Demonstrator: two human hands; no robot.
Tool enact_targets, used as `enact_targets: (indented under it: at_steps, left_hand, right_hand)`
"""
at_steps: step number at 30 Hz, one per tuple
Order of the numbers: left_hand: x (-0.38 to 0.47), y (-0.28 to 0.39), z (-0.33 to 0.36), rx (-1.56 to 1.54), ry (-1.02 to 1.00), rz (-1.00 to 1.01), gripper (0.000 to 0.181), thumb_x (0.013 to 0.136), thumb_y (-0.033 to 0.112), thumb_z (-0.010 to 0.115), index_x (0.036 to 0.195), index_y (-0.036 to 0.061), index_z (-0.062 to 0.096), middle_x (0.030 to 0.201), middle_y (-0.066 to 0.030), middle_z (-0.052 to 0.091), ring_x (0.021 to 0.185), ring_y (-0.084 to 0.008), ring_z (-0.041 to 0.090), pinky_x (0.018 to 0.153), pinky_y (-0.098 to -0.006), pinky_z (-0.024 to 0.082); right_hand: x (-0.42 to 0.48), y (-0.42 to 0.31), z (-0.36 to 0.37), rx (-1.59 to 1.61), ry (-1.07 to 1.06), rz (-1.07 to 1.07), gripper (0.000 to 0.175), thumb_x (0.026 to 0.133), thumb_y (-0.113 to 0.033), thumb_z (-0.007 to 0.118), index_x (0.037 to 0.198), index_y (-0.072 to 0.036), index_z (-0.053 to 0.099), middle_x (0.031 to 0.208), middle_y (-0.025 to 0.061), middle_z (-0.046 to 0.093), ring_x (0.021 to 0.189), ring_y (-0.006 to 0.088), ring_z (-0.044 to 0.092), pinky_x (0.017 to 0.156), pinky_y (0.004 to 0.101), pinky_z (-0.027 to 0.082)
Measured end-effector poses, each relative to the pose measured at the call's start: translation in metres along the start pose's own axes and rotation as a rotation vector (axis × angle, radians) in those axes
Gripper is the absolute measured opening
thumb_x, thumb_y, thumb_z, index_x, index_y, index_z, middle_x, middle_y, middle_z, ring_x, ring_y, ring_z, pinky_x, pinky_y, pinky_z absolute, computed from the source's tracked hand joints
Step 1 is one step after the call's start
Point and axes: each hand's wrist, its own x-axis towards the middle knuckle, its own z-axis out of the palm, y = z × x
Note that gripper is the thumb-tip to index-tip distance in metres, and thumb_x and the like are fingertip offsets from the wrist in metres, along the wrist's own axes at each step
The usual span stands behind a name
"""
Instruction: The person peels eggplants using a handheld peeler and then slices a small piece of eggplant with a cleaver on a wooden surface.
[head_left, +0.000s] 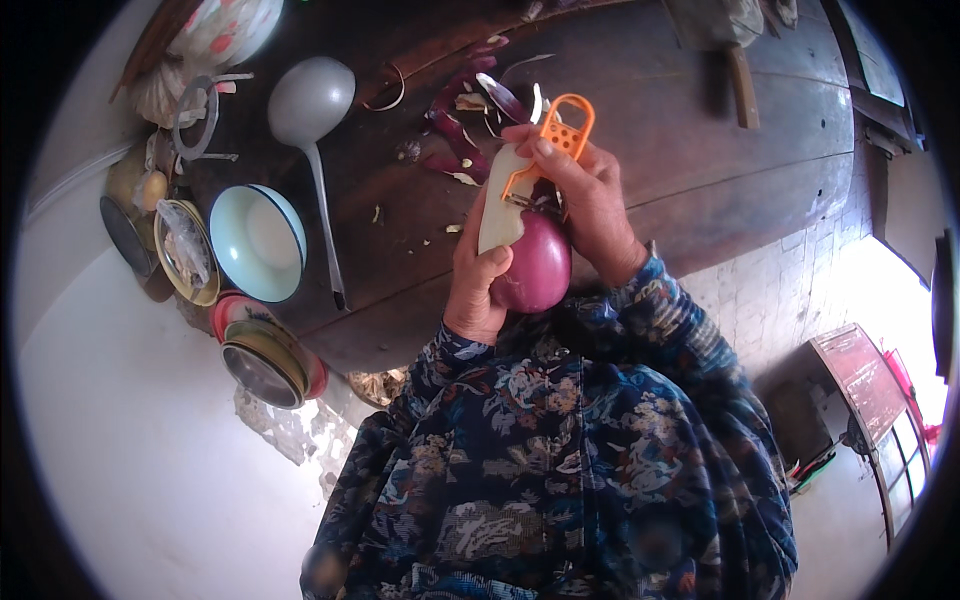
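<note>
My left hand (478, 289) grips a purple eggplant (534, 266) from its left side, with the thumb on the front. A broad strip of the eggplant is bare, pale flesh, while its rounded near end still has glossy skin. Between the fingers and thumb of my right hand (600, 191) is an orange vegetable peeler (568, 135) with a looped handle. Its metal blade rests at or just above the eggplant, by the border of skin and flesh; contact is hard to tell. Curled purple peelings (454, 135) lie on the dark wooden table (675, 150) beyond my hands.
Left of the peelings lies a metal ladle (311, 101). A pale blue enamel bowl (259, 244) and stacked basins (262, 371) line the left edge. A grey ring-shaped rack (196, 116) stands farther back. At far right, a wooden-handled cleaver (742, 90) points its handle towards me.
</note>
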Motion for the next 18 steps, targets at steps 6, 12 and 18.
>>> enact_targets:
  at_steps: [6, 12, 18]
  left_hand:
    - [0.002, -0.003, -0.009, -0.067, 0.015, -0.018, 0.085, 0.074, 0.037, 0.066, 0.139, 0.0004, 0.025, 0.131, -0.0125, 0.041, 0.122, -0.0214, 0.041, 0.102, -0.0334, 0.032]
    - [0.005, 0.0, -0.01, 0.152, -0.049, 0.125, 0.086, 0.077, 0.05, 0.062, 0.138, -0.0004, 0.026, 0.127, -0.0116, 0.043, 0.117, -0.0209, 0.044, 0.099, -0.0336, 0.035]
    - [0.005, -0.004, -0.015, 0.149, -0.004, 0.2, 0.1, 0.068, 0.038, 0.078, 0.141, 0.0021, 0.02, 0.129, -0.011, 0.041, 0.117, -0.0209, 0.045, 0.098, -0.0318, 0.038]
  right_hand:
    - [-0.009, -0.003, 0.004, -0.035, -0.093, -0.086, 0.026, 0.088, -0.018, 0.06, 0.107, 0.0, 0.06, 0.09, 0.0079, 0.067, 0.083, 0.0124, 0.062, 0.075, 0.0261, 0.051]
    - [-0.015, -0.003, 0.012, 0.014, -0.152, -0.034, 0.028, 0.087, -0.014, 0.061, 0.111, 0.0, 0.058, 0.097, 0.0074, 0.065, 0.09, 0.0128, 0.06, 0.081, 0.0267, 0.049]
    - [-0.018, -0.003, 0.013, -0.085, -0.255, -0.083, 0.047, 0.082, -0.012, 0.066, 0.125, -0.002, 0.049, 0.11, 0.0053, 0.058, 0.096, 0.0108, 0.056, 0.086, 0.0251, 0.046]
